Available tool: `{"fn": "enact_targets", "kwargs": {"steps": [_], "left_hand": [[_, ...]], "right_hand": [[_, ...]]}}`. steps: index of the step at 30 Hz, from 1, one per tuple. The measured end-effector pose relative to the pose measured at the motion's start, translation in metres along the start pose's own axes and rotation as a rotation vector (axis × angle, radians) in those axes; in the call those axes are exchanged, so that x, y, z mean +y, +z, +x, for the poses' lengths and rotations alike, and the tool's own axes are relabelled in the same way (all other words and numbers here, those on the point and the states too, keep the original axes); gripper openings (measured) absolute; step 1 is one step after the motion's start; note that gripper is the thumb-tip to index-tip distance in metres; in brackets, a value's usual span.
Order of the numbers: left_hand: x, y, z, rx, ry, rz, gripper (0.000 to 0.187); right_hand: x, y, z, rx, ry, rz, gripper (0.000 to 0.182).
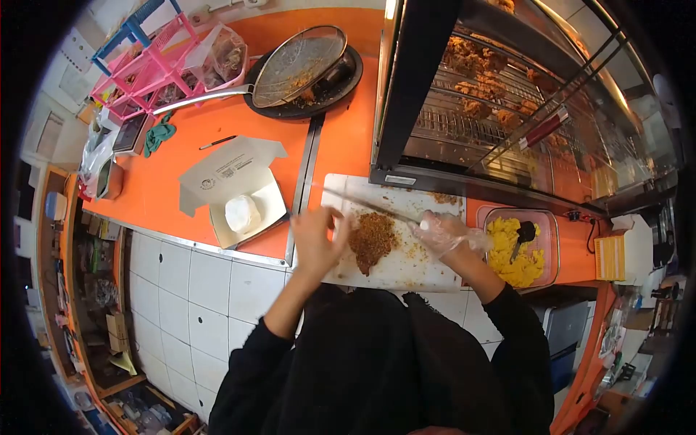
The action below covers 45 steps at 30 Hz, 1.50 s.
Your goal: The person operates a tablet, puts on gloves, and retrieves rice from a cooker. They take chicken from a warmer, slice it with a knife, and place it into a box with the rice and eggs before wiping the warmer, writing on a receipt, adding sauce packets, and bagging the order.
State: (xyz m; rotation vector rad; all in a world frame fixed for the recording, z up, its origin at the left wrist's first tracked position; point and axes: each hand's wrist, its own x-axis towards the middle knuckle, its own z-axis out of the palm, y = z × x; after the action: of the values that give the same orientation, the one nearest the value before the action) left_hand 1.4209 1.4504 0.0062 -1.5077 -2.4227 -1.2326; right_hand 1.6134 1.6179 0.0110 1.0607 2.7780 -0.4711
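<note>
My right hand (444,235), in a clear plastic glove, is closed round the handle of a long knife (373,206), whose blade points left over the white cutting board (428,270). A brown crumb-coated piece of fried food (373,241) lies on the board between my hands. My bare left hand (317,239) is raised over the board's left edge, fingers curled and blurred; whether it holds anything is unclear. Left of it, an open paper box (270,201) contains a white mound of rice (242,214).
A glass display case (409,167) with fried pieces stands at the back right. A tray of yellow food (516,250) with a black spoon is on the right. A strainer (301,65) rests over a dark pan (351,72) behind. Pink baskets (156,69) stand back left.
</note>
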Motion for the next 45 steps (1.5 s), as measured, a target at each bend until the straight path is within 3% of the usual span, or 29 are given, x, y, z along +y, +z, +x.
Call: {"fn": "enact_targets", "kwargs": {"steps": [1,4,5,6,11,13,17,19,20,22,26,28,31,35,37,38,40,41,45], "left_hand": [[-0.005,-0.003,0.02,0.131,0.083,-0.001,0.018],[-0.014,0.005,0.07,0.242,0.128,0.049,0.014],[-0.021,0.017,0.081,0.151,0.151,0.044,0.016],[-0.027,0.027,0.085,0.062,0.172,0.037,0.018],[-0.047,0.05,0.08,-0.041,0.146,0.068,0.023],[-0.054,0.054,0.072,-0.027,0.1,0.065,0.023],[-0.062,0.056,0.064,-0.043,-0.016,-0.006,0.022],[-0.068,0.052,0.065,-0.064,-0.084,-0.026,0.022],[-0.069,0.052,0.066,-0.061,-0.083,-0.027,0.022],[-0.067,0.047,0.07,0.034,0.123,0.051,0.023],[-0.054,0.027,0.074,-0.002,0.045,0.04,0.023],[-0.029,0.006,0.072,0.035,0.078,0.086,0.024],[-0.041,0.026,0.058,0.002,0.025,0.088,0.021],[-0.047,0.038,0.05,-0.023,0.03,0.076,0.021],[-0.05,0.039,0.049,-0.025,0.033,0.071,0.021],[-0.05,0.039,0.049,-0.007,0.048,0.072,0.022],[-0.061,0.048,0.042,-0.026,-0.031,0.014,0.021],[-0.066,0.048,0.043,-0.032,-0.111,-0.035,0.021],[-0.062,0.042,0.048,-0.065,-0.03,-0.003,0.021]], "right_hand": [[-0.002,0.001,-0.004,0.02,-0.044,-0.04,0.041],[0.007,0.028,-0.006,-0.017,-0.101,-0.032,0.044],[0.01,0.035,-0.006,-0.02,-0.115,-0.041,0.043],[0.016,0.039,-0.008,0.054,-0.421,-0.176,0.041],[0.025,0.051,-0.004,0.063,-0.355,-0.101,0.044],[0.031,0.067,-0.001,0.117,-0.515,-0.19,0.047],[0.022,0.056,0.003,0.031,-0.468,-0.084,0.049],[0.0,0.044,0.004,0.063,-0.233,-0.134,0.046],[0.004,0.055,0.005,0.065,-0.235,-0.136,0.046],[0.016,0.076,0.011,0.106,-0.303,-0.202,0.049],[0.011,0.034,0.001,-0.017,-0.389,-0.156,0.049],[-0.011,-0.004,-0.022,-0.02,-0.242,0.091,0.048],[-0.014,0.015,-0.026,-0.057,-0.208,-0.105,0.042],[0.02,0.068,-0.021,-0.093,-0.305,-0.16,0.045],[0.025,0.082,-0.018,0.123,-0.509,-0.003,0.048],[0.029,0.084,-0.02,0.117,-0.503,-0.001,0.048],[-0.022,0.015,-0.011,-0.329,-0.053,-0.133,0.05],[-0.02,0.02,-0.012,-0.315,-0.05,-0.13,0.05],[0.005,0.064,-0.006,-0.241,-0.127,-0.049,0.054]]}}
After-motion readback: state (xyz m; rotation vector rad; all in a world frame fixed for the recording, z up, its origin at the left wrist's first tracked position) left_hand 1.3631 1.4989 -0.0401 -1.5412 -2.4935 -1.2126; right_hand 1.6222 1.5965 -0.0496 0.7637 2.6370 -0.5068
